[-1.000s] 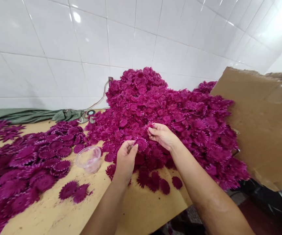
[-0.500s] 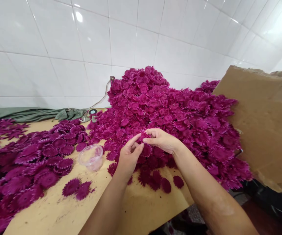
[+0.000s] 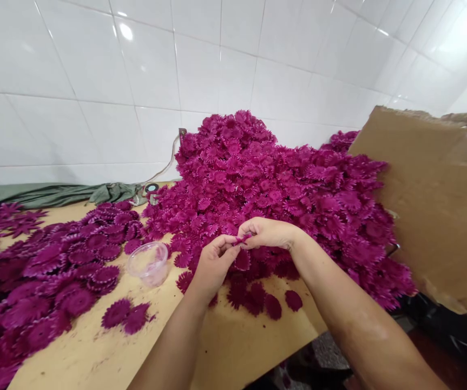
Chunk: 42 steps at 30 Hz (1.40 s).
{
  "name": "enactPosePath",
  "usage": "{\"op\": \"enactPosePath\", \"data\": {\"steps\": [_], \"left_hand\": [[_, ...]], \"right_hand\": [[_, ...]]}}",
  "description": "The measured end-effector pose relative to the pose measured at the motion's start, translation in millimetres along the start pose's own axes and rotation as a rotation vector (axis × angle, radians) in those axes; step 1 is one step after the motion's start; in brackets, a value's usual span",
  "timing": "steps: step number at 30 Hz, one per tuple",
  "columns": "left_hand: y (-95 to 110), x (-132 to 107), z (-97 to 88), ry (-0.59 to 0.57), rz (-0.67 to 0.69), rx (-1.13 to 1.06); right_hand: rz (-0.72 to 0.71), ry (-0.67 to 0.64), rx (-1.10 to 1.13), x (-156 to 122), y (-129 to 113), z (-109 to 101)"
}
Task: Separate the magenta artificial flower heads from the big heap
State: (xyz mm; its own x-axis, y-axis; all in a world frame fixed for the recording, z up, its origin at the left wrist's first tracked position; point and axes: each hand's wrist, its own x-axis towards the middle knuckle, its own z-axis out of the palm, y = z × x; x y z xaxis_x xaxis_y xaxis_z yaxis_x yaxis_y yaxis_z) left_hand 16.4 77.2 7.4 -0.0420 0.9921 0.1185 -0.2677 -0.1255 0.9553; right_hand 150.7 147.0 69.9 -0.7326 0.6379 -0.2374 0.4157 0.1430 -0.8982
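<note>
Between my hands is a small magenta artificial flower point(image 3: 243, 239), pinched by the fingertips of both and partly covered by them. My left hand point(image 3: 216, 255) grips its left side with thumb and forefinger. From the right, my right hand point(image 3: 264, 233) closes its thumb and fingers on the same flower. Directly behind and under my hands rises a big heap of magenta flowers point(image 3: 253, 179). A few flat magenta petal discs point(image 3: 273, 306) lie on the table below my wrists.
A clear plastic tub point(image 3: 149, 264) stands left of my hands on the tan tabletop point(image 3: 233, 346). Layered petal discs point(image 3: 54, 271) spread over the left side. A cardboard sheet point(image 3: 436, 206) leans at the right. Green cloth point(image 3: 54, 194) lies along the tiled wall.
My fingertips have drawn closer together around the flower, which now shows as a flatter, edge-on strip. Both hands have dipped slightly; the view has shifted a little.
</note>
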Motion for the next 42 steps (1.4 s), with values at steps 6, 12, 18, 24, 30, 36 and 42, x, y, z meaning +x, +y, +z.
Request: {"op": "enactPosePath", "data": {"steps": [6, 12, 18, 24, 30, 36, 42], "left_hand": [[8.6, 2.9, -10.9, 0.207, -0.06, -0.266], [2.0, 10.7, -10.5, 0.291, -0.052, -0.208], [-2.7, 9.5, -13.5, 0.278, 0.001, -0.125], [3.3, 9.7, -14.9, 0.336, 0.053, 0.064], [7.3, 7.1, -8.1, 0.411, 0.101, 0.138], [5.0, 6.8, -5.8, 0.361, 0.047, 0.075], [1.9, 7.7, -0.8, 0.346, 0.092, 0.131]], "right_hand": [[-0.047, 0.124, -0.182, -6.4, 2.0, -20.7], [0.01, 0.747, -0.312, -2.0, 5.0, -14.0], [-0.193, 0.529, -0.328, 1.0, -10.6, 32.7], [-0.18, 0.337, -0.046, 11.0, 0.4, 42.3], [-0.143, 0.242, 0.33, 21.7, 8.1, 40.2], [-0.218, 0.532, 0.185, 29.7, 11.1, 43.6], [-0.191, 0.808, -0.163, 38.5, 17.7, 48.6]]}}
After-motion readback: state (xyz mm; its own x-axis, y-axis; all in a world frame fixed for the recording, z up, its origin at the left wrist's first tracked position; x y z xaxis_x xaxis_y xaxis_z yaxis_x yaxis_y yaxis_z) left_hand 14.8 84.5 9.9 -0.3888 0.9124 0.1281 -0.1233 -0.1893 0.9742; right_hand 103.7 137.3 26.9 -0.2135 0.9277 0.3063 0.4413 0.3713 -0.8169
